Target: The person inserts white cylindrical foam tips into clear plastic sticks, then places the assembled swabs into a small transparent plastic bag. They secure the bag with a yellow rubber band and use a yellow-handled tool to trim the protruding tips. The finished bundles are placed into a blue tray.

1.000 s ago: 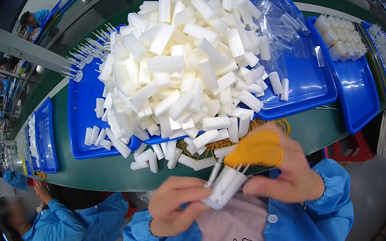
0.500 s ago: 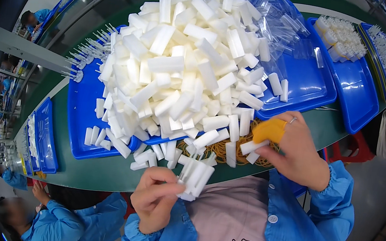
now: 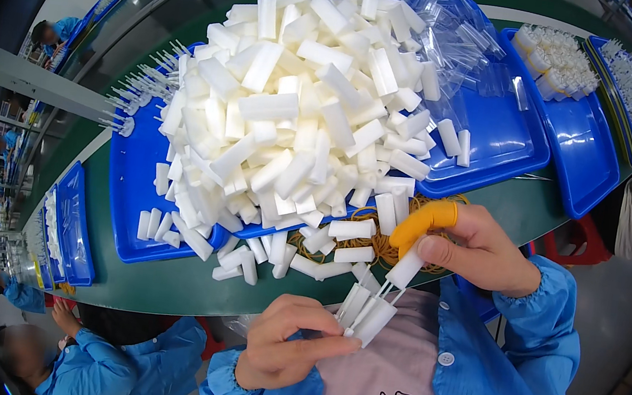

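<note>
My left hand pinches the lower end of a small white pronged part that carries white foam blocks on its thin rods. Between thumb and finger, my right hand grips another white foam block; yellow covers wrap some of its fingers. The tips of thin pale rods meet the lower end of this block; whether they run inside it I cannot tell. Just beyond my hands rises a large heap of white foam blocks, with loose blocks at its near edge.
Yellowish rubber bands lie under the heap's near side. A blue tray sits beneath the heap; another blue tray holds clear plastic sleeves. Farther right, a blue tray holds bundled white parts. A co-worker's blue sleeve shows lower left.
My right hand has brought its foam block down and left onto the part's rods. My left hand has moved right with the pronged part, which is now tilted.
</note>
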Demonstrator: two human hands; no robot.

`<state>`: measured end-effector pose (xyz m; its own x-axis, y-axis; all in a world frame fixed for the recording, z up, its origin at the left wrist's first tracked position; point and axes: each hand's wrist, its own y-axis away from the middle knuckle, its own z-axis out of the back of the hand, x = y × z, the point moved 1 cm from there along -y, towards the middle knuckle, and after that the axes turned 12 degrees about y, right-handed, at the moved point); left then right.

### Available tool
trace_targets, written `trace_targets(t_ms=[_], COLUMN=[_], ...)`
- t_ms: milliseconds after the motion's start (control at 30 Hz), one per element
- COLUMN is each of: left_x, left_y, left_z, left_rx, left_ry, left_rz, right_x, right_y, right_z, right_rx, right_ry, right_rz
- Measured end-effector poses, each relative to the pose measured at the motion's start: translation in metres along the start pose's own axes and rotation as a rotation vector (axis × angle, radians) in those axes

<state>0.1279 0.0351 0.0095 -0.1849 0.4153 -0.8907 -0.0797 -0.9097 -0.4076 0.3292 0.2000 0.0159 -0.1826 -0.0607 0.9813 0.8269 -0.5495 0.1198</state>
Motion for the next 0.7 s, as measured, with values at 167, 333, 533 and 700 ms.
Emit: trace_targets(t_ms=[167,333,533,700], left_x=[-0.005,-0.0086,-0.0106,-0.0107], left_y=[-0.003,-0.0029,-0.0026,-0.0036], left_z=[-0.0012,-0.0007,-0.0005,-0.0005], left_rx=[0.027,0.05,0.055,0.069], left_ry=[-0.036,-0.098,-0.104,-0.111], left_rz=[0.019,0.001,0.007,0.005], right_x=[-0.0028,-0.0042,-0.001,0.0], right_y=[0.0003,0.0004,0.0004,-0.0001], right_z=[-0.0015,0.0033,0.007,0.0073], right_rx=[-0.015,0.007,0.025,0.026], right_ry=[-0.213,-0.137,-0.066,-0.065], right_rz=[-0.072,-0.038,-0.014,-0.033])
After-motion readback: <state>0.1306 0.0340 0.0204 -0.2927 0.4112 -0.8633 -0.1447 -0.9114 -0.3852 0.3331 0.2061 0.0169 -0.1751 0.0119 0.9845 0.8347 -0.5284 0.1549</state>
